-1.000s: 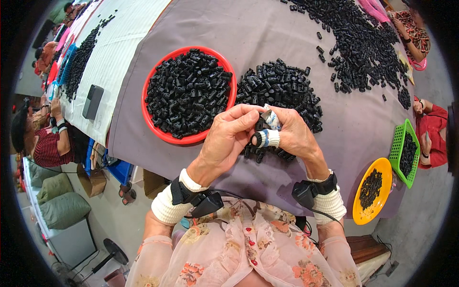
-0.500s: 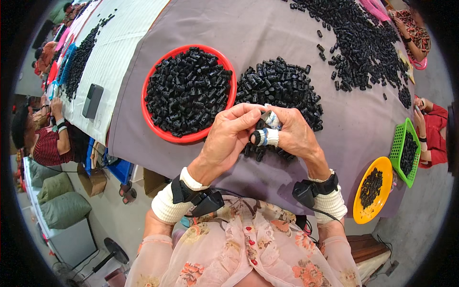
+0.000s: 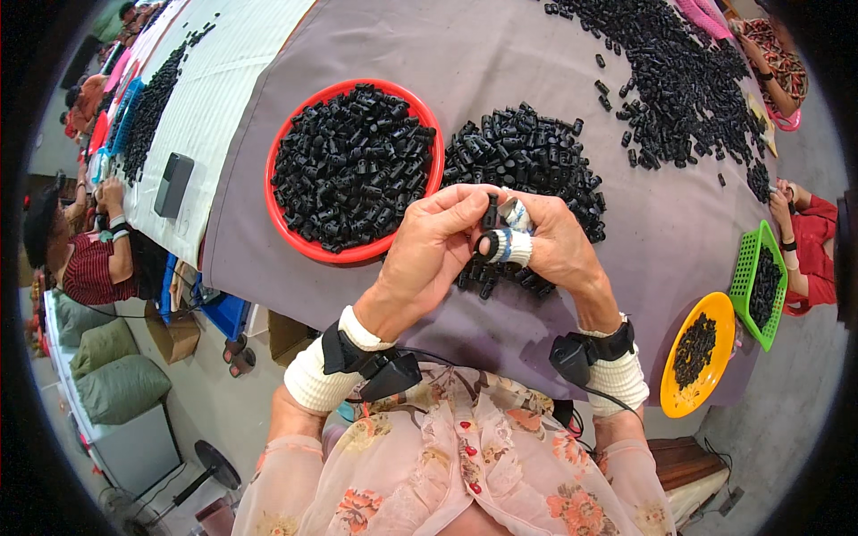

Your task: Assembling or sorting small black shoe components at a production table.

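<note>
My left hand (image 3: 427, 246) is closed, pinching a small black plastic cylinder (image 3: 491, 212) upright between thumb and forefinger. Against it works my right hand (image 3: 565, 243), its fingers curled in. A white knit cover with a dark tip (image 3: 506, 247) wraps the right thumb, and a patterned wrapping (image 3: 514, 214) is on a finger beside it. Whether those fingers grip a tool or only the cylinder is hidden. Behind both hands lies a heap of like black cylinders (image 3: 527, 154). To its left, a red basin (image 3: 275, 207) is filled with more of them.
At right stand a yellow plate (image 3: 672, 393) with small black bits and a green basket (image 3: 742, 277) of dark parts. A wide spread of black parts (image 3: 666, 98) covers the far right. A grey box-shaped object (image 3: 173, 186) stands left. Other people sit along both sides.
The black cylinder now stands visible between my fingertips, where a shiny patch showed before. Both hands have shifted only slightly, the right a little to the right.
</note>
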`<state>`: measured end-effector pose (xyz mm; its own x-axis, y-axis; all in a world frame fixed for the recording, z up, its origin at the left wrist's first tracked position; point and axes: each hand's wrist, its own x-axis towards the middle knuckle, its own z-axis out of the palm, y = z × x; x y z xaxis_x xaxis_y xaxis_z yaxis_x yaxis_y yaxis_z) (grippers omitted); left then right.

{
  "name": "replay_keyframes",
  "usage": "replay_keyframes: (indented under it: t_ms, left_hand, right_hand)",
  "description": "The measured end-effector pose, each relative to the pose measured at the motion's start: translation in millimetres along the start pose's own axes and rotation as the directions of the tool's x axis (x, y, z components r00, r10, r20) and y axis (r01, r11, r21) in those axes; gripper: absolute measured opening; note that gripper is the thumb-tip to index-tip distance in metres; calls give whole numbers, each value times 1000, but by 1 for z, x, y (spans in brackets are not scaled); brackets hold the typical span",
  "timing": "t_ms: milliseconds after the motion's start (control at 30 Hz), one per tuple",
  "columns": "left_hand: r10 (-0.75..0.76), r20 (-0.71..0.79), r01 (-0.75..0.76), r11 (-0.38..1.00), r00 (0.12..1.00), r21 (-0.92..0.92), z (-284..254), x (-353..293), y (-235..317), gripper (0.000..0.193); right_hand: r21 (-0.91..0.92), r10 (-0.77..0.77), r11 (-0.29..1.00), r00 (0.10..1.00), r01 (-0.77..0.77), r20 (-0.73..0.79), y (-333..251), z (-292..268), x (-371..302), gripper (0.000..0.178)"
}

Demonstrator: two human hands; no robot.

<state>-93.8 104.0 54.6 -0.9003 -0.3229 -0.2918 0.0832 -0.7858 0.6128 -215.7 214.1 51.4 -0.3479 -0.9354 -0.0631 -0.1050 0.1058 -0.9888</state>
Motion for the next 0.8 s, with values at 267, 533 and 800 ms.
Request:
replay_keyframes:
  t_ms: [267, 533, 800]
  left_hand:
    - [-23, 35, 26, 994, 999, -103, -1, -3, 0, 22]
    - [-12, -13, 11, 998, 1000, -54, -1, -3, -2, 20]
    - [-10, -29, 9, 1000, 1000, -23, 1, -2, -3, 18]
  right_hand:
    - [-6, -18, 1000, 1000, 18, -14, 1, -1, 0, 31]
    - [-74, 3, 997, 1000, -3, -3, -5, -2, 0, 33]
    - [-94, -8, 996, 1000, 8, 1, -4, -1, 0, 34]
